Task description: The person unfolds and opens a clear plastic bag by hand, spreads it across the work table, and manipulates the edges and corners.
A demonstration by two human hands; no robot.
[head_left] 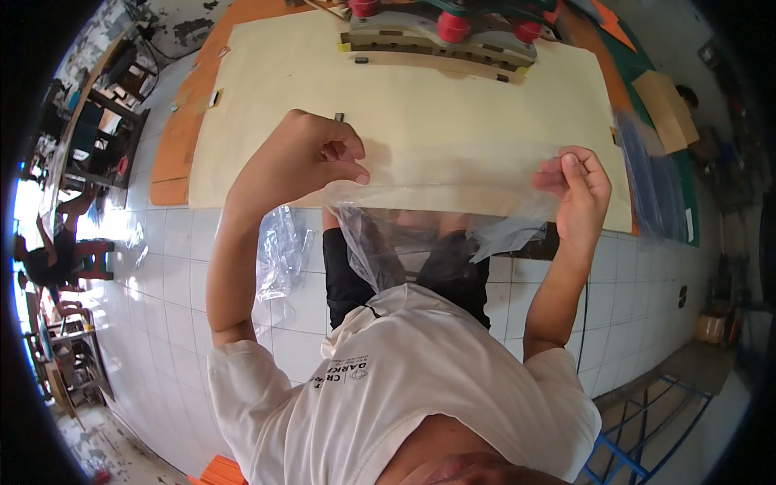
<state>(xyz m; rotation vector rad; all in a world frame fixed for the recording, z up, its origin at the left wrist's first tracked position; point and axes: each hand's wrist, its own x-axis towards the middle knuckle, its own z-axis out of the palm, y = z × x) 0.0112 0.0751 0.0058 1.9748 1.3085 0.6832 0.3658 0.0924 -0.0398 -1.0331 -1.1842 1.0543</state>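
Note:
A clear plastic sheet (436,194) stretches across the front edge of the table, over my lap. At its right end, my right hand (578,182) pinches the sheet between thumb and fingers. My left hand (323,158) is above the sheet's left end, fingers curled and thumb apart from the index finger, with nothing visible between them. Under both hands lies a cream board (275,89) on the orange tabletop (174,162).
A metal fixture (440,44) with red knobs stands at the table's far side. Stacked clear plastic sheets (651,182) and a cardboard piece (667,109) lie at the right. More clear plastic (279,250) hangs left of my lap. Another person (48,263) sits at far left.

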